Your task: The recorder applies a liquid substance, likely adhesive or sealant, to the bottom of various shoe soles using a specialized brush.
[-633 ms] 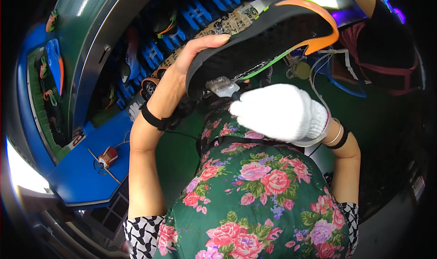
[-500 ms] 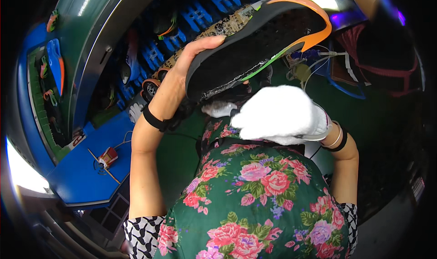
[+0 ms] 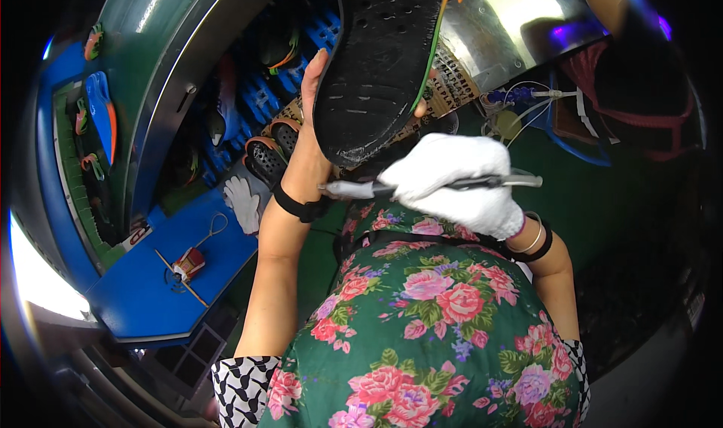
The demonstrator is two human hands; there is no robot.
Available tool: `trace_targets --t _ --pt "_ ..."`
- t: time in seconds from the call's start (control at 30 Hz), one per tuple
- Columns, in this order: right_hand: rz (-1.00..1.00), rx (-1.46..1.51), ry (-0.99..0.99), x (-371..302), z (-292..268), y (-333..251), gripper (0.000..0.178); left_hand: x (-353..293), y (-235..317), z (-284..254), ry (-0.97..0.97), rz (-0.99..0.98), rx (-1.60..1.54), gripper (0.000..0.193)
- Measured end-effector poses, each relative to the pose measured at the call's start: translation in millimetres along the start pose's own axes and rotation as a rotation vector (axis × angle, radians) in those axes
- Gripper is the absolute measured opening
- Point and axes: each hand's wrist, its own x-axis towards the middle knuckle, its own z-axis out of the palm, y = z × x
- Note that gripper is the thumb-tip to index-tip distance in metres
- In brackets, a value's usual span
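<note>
The bare left hand (image 3: 309,97), curled wide, grips the black sole (image 3: 376,74), its long axis running 12 to 6 o'clock; a brush (image 3: 361,190) aims at 9, wrapped by the farther, gloved right hand (image 3: 456,168), sole toward 11

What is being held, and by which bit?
The left grip holds a black shoe by its side edges; the gloved right grip holds a brush by its handle.

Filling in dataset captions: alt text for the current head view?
A bare left hand holds a black shoe sole with green edging; the white-gloved right hand grips a brush below it. At left: a blue table, a white glove.
</note>
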Motion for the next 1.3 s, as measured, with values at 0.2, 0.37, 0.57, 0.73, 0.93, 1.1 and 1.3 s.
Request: trace_targets --t 0.2,0.37,0.57,0.73,0.93,1.1,1.3 --pt "0.062 -0.189 0.067 -2 -4 5 0.013 1 -6 22 -0.099 -0.064 -0.145 0.105" --pt "-0.069 -0.323 0.156 14 -35 -4 0.014 -10 -21 16 0.118 -0.033 -0.344 0.083" --pt "-0.481 -0.998 0.177 55 -78 -20 0.026 -25 -44 15 -0.022 -0.193 -0.289 0.080" --pt "-0.466 -1.012 -0.063 28 -45 -5 0.030 -32 -38 3 0.054 -0.116 -0.502 0.081" --pt "-0.004 0.084 -0.052 7 -18 -20 0.006 -41 -20 15 -0.125 -0.043 -0.308 0.092" --pt "-0.002 0.647 0.275 -8 -49 -8 0.015 -68 -2 17 -0.164 0.106 -0.289 0.102" --pt "0.074 0.766 0.470 -51 -65 35 0.019 -88 12 35 -0.304 0.112 -0.411 0.078"
